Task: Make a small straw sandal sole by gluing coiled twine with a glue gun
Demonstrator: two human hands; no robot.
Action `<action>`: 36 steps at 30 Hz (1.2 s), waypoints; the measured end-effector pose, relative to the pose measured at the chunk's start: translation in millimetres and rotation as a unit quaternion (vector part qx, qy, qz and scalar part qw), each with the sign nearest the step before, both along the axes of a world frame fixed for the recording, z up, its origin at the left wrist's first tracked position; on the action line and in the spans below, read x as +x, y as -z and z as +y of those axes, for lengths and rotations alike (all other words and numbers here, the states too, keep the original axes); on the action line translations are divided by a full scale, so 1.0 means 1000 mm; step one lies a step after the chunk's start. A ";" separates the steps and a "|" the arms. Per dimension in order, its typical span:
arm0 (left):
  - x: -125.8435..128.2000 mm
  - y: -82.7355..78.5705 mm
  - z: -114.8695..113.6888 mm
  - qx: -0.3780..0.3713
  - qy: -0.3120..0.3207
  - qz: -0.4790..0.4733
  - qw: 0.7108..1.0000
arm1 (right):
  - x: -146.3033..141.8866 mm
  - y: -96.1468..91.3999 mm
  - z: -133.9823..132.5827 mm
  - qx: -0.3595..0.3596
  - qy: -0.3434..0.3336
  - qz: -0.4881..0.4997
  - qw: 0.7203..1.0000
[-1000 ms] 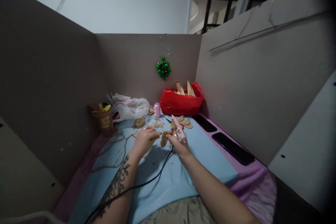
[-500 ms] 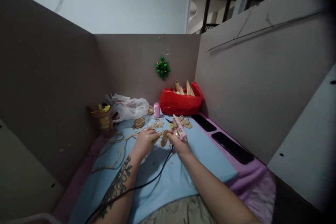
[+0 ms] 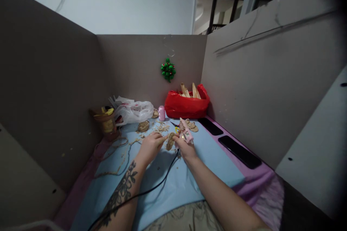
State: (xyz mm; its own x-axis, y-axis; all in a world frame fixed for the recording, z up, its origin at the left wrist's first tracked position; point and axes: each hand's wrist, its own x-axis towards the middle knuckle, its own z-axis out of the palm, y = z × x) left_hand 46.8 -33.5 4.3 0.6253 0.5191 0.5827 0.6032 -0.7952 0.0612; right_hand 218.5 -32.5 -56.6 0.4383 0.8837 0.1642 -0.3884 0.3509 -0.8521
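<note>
A small oval piece of coiled braided straw (image 3: 170,141) stands on edge between my hands, above the blue sheet. My left hand (image 3: 152,145) is closed, its fingertips at the piece's left edge. My right hand (image 3: 185,148) is wrapped round a pink hot glue gun (image 3: 186,132) with a black cord, and its thumb and finger also pinch the straw oval's right side. Behind the hands lie straw scraps (image 3: 162,127) and scissors with yellow on the handles (image 3: 176,129). A coil of braid (image 3: 143,126) lies to the left; flat straw pieces (image 3: 192,126) lie right of the gun.
A red bag (image 3: 187,107) of dried husks stands at the back, beside a pink thread spool (image 3: 162,113) and a white plastic bag (image 3: 137,111). A brown pot (image 3: 105,122) is at left. Two black phones (image 3: 240,151) lie right. The black cord (image 3: 159,184) crosses my left forearm. Partitions enclose three sides.
Both hands stay nearly in place around the straw oval. The glue gun in my right hand has tilted very slightly.
</note>
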 end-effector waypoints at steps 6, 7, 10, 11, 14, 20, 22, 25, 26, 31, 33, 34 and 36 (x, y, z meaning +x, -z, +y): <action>-0.001 0.009 0.003 -0.035 0.003 -0.034 0.999 | 0.000 -0.002 0.000 -0.017 0.010 0.015 1.000; -0.001 0.009 0.004 -0.035 0.004 -0.032 0.999 | 0.000 -0.002 0.000 -0.020 0.011 0.015 1.000; 0.000 0.009 0.004 -0.032 0.006 -0.020 0.999 | 0.000 -0.002 -0.001 -0.009 0.011 0.017 1.000; 0.000 0.009 0.004 -0.032 0.007 -0.016 0.999 | 0.000 -0.002 -0.001 -0.007 0.009 0.017 1.000; 0.001 0.008 0.003 -0.035 0.013 -0.011 0.999 | 0.000 -0.003 -0.001 -0.004 0.006 0.020 1.000; 0.001 0.008 0.004 -0.035 0.028 -0.009 0.999 | -0.001 -0.003 -0.002 -0.010 -0.001 0.034 0.999; 0.001 0.007 0.004 -0.035 0.026 0.000 0.999 | -0.001 -0.002 -0.002 -0.014 0.000 0.038 0.999; 0.002 0.004 0.002 -0.032 0.021 0.003 0.999 | 0.000 -0.002 -0.001 -0.013 0.000 0.038 0.999; 0.002 0.003 0.001 -0.033 0.020 0.000 0.999 | 0.000 -0.002 0.000 -0.013 0.000 0.037 0.999; 0.002 0.001 -0.003 -0.064 0.013 -0.029 0.997 | 0.000 -0.002 0.000 -0.014 -0.001 0.057 0.998; 0.001 0.002 -0.002 -0.074 0.019 -0.035 0.996 | 0.000 -0.003 0.000 -0.016 -0.003 0.062 0.998; 0.000 0.003 -0.001 -0.075 0.023 -0.036 0.996 | 0.000 -0.003 0.000 -0.016 -0.004 0.061 0.998; -0.001 0.005 0.001 -0.070 0.029 -0.034 0.997 | 0.000 -0.004 -0.001 -0.016 -0.003 0.059 0.998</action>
